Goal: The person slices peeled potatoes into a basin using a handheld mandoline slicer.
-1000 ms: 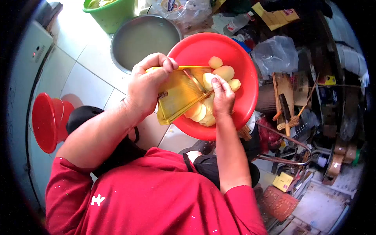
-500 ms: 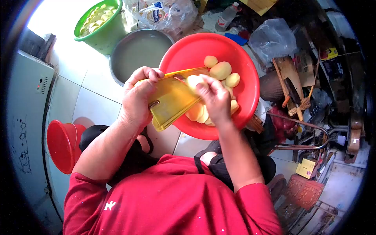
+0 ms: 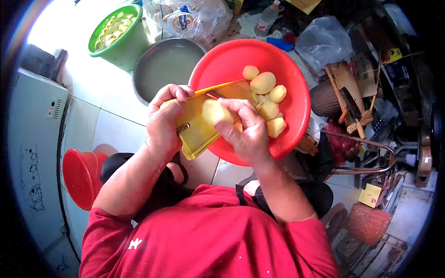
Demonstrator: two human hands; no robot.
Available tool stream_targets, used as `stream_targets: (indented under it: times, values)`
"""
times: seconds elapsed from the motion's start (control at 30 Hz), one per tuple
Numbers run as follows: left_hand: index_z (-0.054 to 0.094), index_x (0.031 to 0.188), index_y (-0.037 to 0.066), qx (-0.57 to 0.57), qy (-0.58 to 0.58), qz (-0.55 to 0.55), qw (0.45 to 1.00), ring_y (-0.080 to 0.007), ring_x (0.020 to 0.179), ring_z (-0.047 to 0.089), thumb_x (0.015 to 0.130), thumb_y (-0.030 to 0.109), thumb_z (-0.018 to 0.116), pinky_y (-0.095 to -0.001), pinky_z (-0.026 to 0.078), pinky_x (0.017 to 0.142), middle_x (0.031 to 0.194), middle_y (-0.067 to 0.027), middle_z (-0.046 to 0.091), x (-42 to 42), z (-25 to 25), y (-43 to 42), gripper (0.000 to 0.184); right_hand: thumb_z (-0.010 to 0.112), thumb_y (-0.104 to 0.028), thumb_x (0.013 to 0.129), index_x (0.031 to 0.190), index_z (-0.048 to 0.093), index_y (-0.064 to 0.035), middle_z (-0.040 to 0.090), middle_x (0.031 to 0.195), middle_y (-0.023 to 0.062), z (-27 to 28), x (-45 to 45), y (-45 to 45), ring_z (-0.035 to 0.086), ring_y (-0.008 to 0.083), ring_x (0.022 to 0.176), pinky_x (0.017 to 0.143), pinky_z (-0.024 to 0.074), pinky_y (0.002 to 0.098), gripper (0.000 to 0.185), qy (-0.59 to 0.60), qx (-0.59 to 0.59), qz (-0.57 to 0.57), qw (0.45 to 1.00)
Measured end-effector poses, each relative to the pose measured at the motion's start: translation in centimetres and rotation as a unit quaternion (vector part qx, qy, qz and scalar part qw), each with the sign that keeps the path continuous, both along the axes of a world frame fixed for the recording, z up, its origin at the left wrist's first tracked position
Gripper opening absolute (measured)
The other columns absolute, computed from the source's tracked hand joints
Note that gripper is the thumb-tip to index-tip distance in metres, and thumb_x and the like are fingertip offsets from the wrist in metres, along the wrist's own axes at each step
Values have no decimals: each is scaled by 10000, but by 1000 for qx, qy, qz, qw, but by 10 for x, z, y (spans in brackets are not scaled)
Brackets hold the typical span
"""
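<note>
My left hand [image 3: 166, 113] grips the upper left end of a yellow slicer [image 3: 197, 134], which slants over the left part of a red basin [image 3: 296, 104]. In my right hand [image 3: 248, 132] is a peeled potato [image 3: 215, 112], pressed on the slicer's face below its blade. Several peeled potatoes [image 3: 263, 83] lie in the right half of the basin. The slicer and my right hand hide the slices beneath.
A grey basin [image 3: 169, 65] of cloudy liquid adjoins the red one. Behind it stands a green bucket [image 3: 123, 48] with pale slices. A red bucket [image 3: 79, 178] is at the left. Plastic bags [image 3: 324, 41], a bottle [image 3: 267, 18] and a metal frame [image 3: 366, 170] lie around.
The potato in my right hand has moved down and left along the slicer. Earlier it was at the slicer's upper right, over the basin. The view has shifted, showing more of the green bucket.
</note>
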State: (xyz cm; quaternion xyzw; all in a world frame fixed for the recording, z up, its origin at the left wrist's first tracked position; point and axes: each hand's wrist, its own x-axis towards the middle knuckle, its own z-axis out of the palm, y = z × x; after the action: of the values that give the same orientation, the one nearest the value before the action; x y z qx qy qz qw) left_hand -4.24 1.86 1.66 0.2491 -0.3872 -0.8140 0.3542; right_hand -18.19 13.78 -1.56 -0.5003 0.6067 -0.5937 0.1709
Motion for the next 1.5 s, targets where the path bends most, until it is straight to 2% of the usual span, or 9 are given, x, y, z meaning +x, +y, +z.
stream_targets:
  times: [0.2,0.33,0.67,0.73,1.0,1.13,1.2,1.37,1.5]
  values:
    - [524,831,56,-1,11,-21,1000,-205,948,502,728,86,498,-309,399,892,1000,-89,532,0,-7,-2,110,745,-284,813,1059,653,25,646,1012,120,-69,-62,-10,612,194,936,847,486,312,406,-206,154,-157,953]
    - [526,831,54,-17,5,-9,1000,-209,949,502,731,83,494,-310,400,888,1000,-92,532,0,-7,-2,109,756,-235,797,1031,640,-14,631,1001,106,3,-8,0,606,206,947,850,478,332,342,-23,41,10,999]
    - [520,841,51,-13,18,-21,1000,-206,947,495,736,79,477,-312,399,882,1009,-92,528,1,-8,-1,118,751,-202,810,987,621,-5,662,898,59,-20,-21,-7,612,130,817,764,505,286,295,-239,86,-50,966]
    - [520,842,51,-22,9,-15,1000,-207,946,495,737,78,474,-313,399,881,1011,-92,527,0,-7,-1,118,780,-219,772,995,630,-22,656,949,71,-2,-3,-2,608,140,887,807,496,309,334,-18,13,27,999]
    - [518,835,52,-5,2,-18,1000,-212,935,498,739,77,482,-315,402,876,1005,-90,526,0,-7,-2,106,741,-230,821,1023,636,16,678,939,83,-56,-47,-12,618,128,843,761,509,274,335,-233,114,-103,960]
    - [522,840,51,-25,2,-6,1000,-218,927,503,739,71,486,-317,405,872,1002,-91,526,-1,-9,-3,108,749,-221,805,1023,640,-19,665,951,76,7,0,-3,632,170,873,808,504,313,316,52,-7,26,998]
    - [520,834,52,-1,19,-18,1000,-216,936,500,739,64,489,-318,409,868,998,-88,525,0,-8,-1,101,751,-275,803,1054,644,-7,676,957,107,-34,-18,-7,641,207,902,837,495,338,382,-154,91,-58,982]
    - [518,828,53,-7,11,-17,1000,-214,936,500,738,63,492,-321,411,865,1001,-86,526,-2,-6,-3,94,744,-279,812,1098,644,-5,679,1015,122,-61,-51,-8,634,190,923,839,495,321,408,-176,156,-129,963]
    - [517,825,56,-11,3,-15,1000,-211,934,497,741,60,485,-318,408,868,994,-85,524,0,-4,-1,91,737,-270,817,1068,658,-3,664,1031,124,-9,-4,-1,623,221,956,867,488,336,375,15,37,-3,999]
